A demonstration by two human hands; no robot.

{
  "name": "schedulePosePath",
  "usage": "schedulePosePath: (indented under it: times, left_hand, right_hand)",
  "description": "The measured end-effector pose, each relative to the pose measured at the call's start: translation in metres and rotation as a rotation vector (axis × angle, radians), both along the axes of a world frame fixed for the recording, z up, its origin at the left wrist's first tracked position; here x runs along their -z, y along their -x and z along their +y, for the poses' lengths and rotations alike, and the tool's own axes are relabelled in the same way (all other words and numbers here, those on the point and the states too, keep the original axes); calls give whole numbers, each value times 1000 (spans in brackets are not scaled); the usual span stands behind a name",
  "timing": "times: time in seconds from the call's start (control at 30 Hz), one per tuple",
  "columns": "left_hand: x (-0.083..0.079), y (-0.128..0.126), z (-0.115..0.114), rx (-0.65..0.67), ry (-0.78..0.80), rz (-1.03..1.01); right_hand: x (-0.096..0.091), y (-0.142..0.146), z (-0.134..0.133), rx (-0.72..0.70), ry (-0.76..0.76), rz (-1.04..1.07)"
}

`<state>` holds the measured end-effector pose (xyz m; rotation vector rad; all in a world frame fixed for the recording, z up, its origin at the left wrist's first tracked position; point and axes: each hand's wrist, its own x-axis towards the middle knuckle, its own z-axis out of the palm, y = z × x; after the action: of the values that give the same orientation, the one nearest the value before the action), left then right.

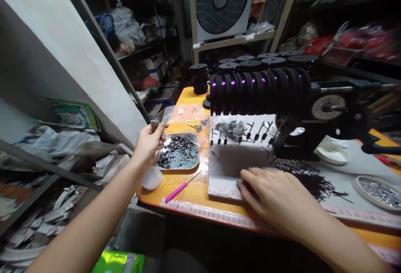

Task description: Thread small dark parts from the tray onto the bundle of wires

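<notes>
My left hand is raised at the left rim of a metal tray full of small dark cylindrical pieces. Its thumb and fingertips are pinched together; whatever is between them is too small to name. My right hand rests near the front edge of a white board, fingers curled and closed, their tips partly hidden. Small black pieces on thin stems stand in a row behind it. To its right lie many thin black rods. A pink-handled hook tool lies between both hands.
A black cranked machine with a dial carries a row of black spools over the board. Round dishes stand at right, one with small metal parts. More black spools and a box fan are behind.
</notes>
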<state>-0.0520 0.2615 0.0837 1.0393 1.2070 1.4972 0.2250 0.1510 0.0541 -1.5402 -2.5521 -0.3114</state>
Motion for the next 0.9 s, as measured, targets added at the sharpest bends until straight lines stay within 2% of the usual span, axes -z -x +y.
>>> schedulePosePath:
  times: [0.13,0.27,0.33,0.43,0.57,0.67,0.77,0.9]
  left_hand:
    - [-16,-5,-12,85,-30,-42]
    - [-32,-27,-44,212,-52,-130]
    - [-31,-44,-66,319,-24,-241]
    - [-14,-67,-97,463,70,-361]
    - [17,-82,-124,492,118,-340]
    - [32,-82,-133,513,164,-317]
    - [39,-81,-142,558,190,-328]
    - [43,-85,-156,477,231,-467]
  right_hand:
    - [-3,-1,-4,1,-36,141]
    - [-16,9,-12,-111,-156,534]
    - [-24,18,-18,-149,-105,776]
    - [-32,30,-28,-142,175,1087]
    - [-30,36,-34,-120,645,1436]
    - [-21,34,-37,-60,930,1586]
    - [-13,31,-41,-24,1030,1634]
    - [-3,31,-46,-19,1096,1720]
